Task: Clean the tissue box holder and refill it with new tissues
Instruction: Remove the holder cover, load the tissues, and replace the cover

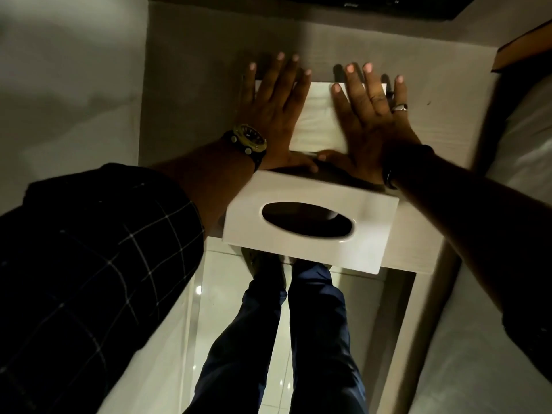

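Both the left hand (273, 115) and right hand (373, 121) lie spread flat on the tissue stack (319, 121), at twelve o'clock from the white tissue box holder (310, 219).

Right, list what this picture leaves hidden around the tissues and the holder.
- Tissue stack, head view: both ends covered by the left hand and right hand; its thickness cannot be read.
- Holder cover: inside of the oval slot too dark.
- Holder base: not made out.

Dim room. A pale wood-grain table (185, 85) fills the middle; glossy light floor tiles (221, 282) lie below its near edge, white bedding (525, 121) to its right, a grey wall (68, 70) left.
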`<state>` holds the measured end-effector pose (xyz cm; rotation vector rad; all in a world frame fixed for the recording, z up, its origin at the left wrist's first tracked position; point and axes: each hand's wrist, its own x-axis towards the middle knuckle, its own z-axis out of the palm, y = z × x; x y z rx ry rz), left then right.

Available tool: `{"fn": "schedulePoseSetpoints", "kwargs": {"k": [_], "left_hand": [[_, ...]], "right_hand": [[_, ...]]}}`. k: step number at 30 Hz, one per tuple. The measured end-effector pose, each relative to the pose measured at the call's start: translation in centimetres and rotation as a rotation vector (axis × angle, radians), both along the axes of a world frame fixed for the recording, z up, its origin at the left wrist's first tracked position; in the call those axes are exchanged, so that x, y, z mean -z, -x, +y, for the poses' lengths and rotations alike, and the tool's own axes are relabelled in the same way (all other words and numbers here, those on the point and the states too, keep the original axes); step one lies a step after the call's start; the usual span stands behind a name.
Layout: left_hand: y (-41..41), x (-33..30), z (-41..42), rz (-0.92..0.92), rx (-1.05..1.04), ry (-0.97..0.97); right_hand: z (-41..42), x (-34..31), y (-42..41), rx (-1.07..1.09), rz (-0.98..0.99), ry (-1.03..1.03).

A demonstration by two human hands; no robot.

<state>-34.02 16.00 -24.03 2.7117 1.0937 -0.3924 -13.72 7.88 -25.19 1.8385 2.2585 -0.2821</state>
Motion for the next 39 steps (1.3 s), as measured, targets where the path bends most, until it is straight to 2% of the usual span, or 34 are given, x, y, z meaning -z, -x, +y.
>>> {"fn": "schedulePoseSetpoints", "kwargs": {"k": [3,5,7,9,11,14,16,17,20,23,27,33,36,39], "left_hand": [[-0.1,-0.6,0.2,0.028,0.025,0.012],[0.0,-1.6,0.7,0.009,0.040,0.014],[1.3,-2.6,1.0,-0.082,-0.003,-0.010],[4.0,-3.5,0.7,-0.182,-0.127,-0.017],[7.3,-4.3,-1.1,-0.250,-0.398,0.081],[10.5,-5.0,-5.4,-0.335,-1.003,0.434],[11.1,-5.3,-8.4,-0.413,-1.248,0.615],[11.0,-5.2,-9.6,-0.466,-1.296,0.707],[9.3,-5.2,-12.5,-0.514,-1.268,0.882],[8.0,-5.9,-13.4,-0.590,-1.288,0.814],[7.9,-8.9,-12.9,-0.803,-1.289,0.799],[5.5,-11.5,-6.4,-1.012,-1.271,0.646],[3.1,-10.8,-2.2,-0.974,-1.208,0.651],[1.7,-9.2,0.3,-0.896,-1.182,0.665]], "right_hand": [[0.0,-0.7,0.4,0.054,-0.033,0.071],[-0.1,-1.7,0.7,0.112,0.021,0.101],[-1.6,-2.9,0.4,0.233,0.196,0.072],[-4.6,-3.9,-0.5,0.453,0.437,0.001],[-8.3,-5.2,-0.5,0.753,0.693,-0.055],[-13.0,-6.7,1.7,1.206,0.976,-0.050],[-14.8,-7.0,3.9,1.379,1.110,0.008],[-15.4,-7.1,4.9,1.415,1.137,0.049],[-16.1,-7.0,6.8,1.380,1.109,0.114],[-15.8,-7.9,7.2,1.400,1.089,0.083],[-15.0,-11.1,6.0,1.300,1.103,-0.055],[-9.3,-13.8,4.5,1.165,1.191,-0.272],[-5.2,-11.7,2.1,1.126,1.129,-0.306],[-2.5,-9.1,0.2,1.181,1.120,-0.247]]}}
